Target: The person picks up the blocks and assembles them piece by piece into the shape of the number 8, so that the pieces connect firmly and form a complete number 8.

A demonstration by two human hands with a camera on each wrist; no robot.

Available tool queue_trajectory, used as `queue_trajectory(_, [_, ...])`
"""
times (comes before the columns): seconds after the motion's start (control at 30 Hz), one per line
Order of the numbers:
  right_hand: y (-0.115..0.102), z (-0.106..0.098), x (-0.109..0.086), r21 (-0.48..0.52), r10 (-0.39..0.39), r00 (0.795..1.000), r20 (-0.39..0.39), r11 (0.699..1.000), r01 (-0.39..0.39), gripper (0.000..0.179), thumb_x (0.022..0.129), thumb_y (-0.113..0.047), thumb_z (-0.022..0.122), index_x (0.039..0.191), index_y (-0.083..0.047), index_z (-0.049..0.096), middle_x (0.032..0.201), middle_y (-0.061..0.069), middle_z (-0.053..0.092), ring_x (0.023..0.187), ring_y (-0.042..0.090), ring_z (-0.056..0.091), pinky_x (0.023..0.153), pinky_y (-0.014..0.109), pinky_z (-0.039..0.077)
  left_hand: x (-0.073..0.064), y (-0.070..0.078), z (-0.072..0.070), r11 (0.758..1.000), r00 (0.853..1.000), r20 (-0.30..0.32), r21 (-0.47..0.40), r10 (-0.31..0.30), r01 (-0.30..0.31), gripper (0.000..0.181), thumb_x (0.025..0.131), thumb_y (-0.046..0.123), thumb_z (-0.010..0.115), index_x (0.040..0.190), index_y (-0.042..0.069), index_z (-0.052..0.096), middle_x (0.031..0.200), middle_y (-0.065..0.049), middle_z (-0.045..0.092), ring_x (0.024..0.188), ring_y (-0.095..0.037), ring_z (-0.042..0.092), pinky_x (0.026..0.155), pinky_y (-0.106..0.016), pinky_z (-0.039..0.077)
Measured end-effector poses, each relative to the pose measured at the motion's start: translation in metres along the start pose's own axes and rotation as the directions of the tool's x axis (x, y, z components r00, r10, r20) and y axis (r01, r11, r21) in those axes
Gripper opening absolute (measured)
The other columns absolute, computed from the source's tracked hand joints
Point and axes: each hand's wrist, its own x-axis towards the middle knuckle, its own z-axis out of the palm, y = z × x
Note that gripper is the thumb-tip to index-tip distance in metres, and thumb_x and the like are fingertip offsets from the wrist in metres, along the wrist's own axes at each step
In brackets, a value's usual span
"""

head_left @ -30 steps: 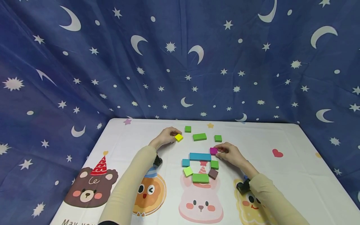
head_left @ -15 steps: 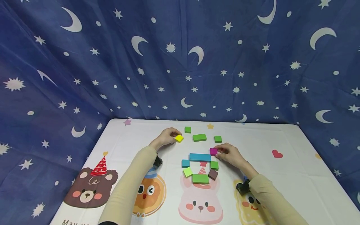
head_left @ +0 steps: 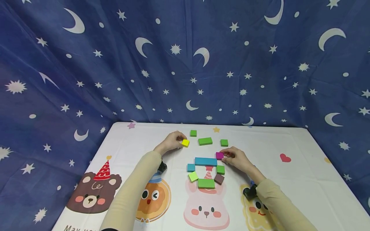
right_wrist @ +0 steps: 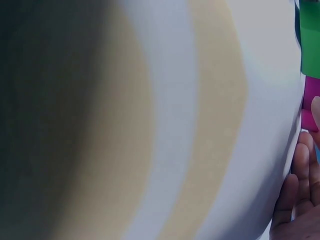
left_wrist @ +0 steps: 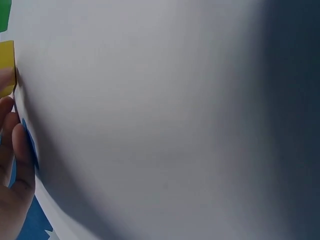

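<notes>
My left hand (head_left: 172, 141) pinches a small yellow block (head_left: 185, 143) at the back left of the arrangement; in the left wrist view, the yellow block (left_wrist: 7, 59) shows at the left edge by the fingertips. My right hand (head_left: 235, 158) holds a magenta block (head_left: 219, 156) between thumb and fingers, at the right end of a long blue block (head_left: 206, 161). Below it, a ring continues with a small blue block (head_left: 191, 167), a lime block (head_left: 193, 176), a long green block (head_left: 206, 183), a brown block (head_left: 219, 178) and a small green block (head_left: 220, 169).
Behind the ring lie a green square block (head_left: 193, 133), a longer green block (head_left: 205, 141) and another green square block (head_left: 224, 142). The white tablecloth (head_left: 289, 179) carries printed cartoon animals. A blue star-patterned curtain (head_left: 185, 64) hangs behind the table.
The yellow block has shifted slightly right and toward me, and turned a little in my left hand. My right hand and the magenta block stay in place.
</notes>
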Motion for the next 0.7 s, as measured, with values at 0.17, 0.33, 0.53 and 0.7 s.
queue_trajectory(0.17, [0.000, 0.000, 0.000, 0.002, 0.009, 1.000, 0.003, 1.000, -0.009, 0.032, 0.084, -0.013, 0.072, 0.115, -0.010, 0.069, 0.094, 0.006, 0.057, 0.085, 0.018, 0.048, 0.073, 0.024, 0.040, -0.004, 0.001, 0.000, 1.000, 1.000, -0.007, 0.013, 0.016, -0.016, 0.035, 0.077, -0.002, 0.073, 0.110, 0.009, 0.069, 0.119, -0.008, 0.061, 0.110, -0.025, 0.057, 0.102, -0.037, 0.045])
queue_trajectory(0.33, [0.001, 0.000, 0.001, 0.005, 0.006, 1.000, 0.000, 1.000, -0.006, 0.031, 0.084, -0.013, 0.072, 0.115, -0.010, 0.069, 0.094, 0.006, 0.057, 0.085, 0.018, 0.048, 0.072, 0.023, 0.040, -0.008, 0.003, 0.000, 1.000, 1.000, -0.009, 0.011, 0.029, -0.029, 0.035, 0.077, 0.000, 0.074, 0.110, 0.008, 0.069, 0.115, -0.008, 0.062, 0.106, -0.024, 0.057, 0.100, -0.037, 0.046])
queue_trajectory(0.53, [0.001, 0.000, 0.001, 0.012, -0.011, 1.000, 0.000, 1.000, 0.011, 0.031, 0.083, -0.012, 0.072, 0.114, -0.009, 0.069, 0.094, 0.007, 0.058, 0.084, 0.018, 0.049, 0.072, 0.022, 0.041, -0.014, 0.006, 0.001, 0.999, 0.999, -0.003, -0.002, 0.048, -0.048, 0.034, 0.076, 0.001, 0.075, 0.109, 0.008, 0.069, 0.113, -0.007, 0.063, 0.102, -0.022, 0.058, 0.097, -0.037, 0.047])
queue_trajectory(0.7, [0.001, -0.001, 0.000, 0.009, -0.019, 1.000, 0.003, 1.000, 0.019, 0.031, 0.084, -0.013, 0.072, 0.114, -0.008, 0.069, 0.094, 0.008, 0.058, 0.085, 0.017, 0.049, 0.072, 0.022, 0.041, -0.019, 0.010, 0.005, 0.998, 0.998, -0.011, 0.000, 0.057, -0.057, 0.032, 0.076, 0.003, 0.076, 0.107, 0.010, 0.070, 0.112, -0.006, 0.064, 0.100, -0.021, 0.058, 0.095, -0.036, 0.047])
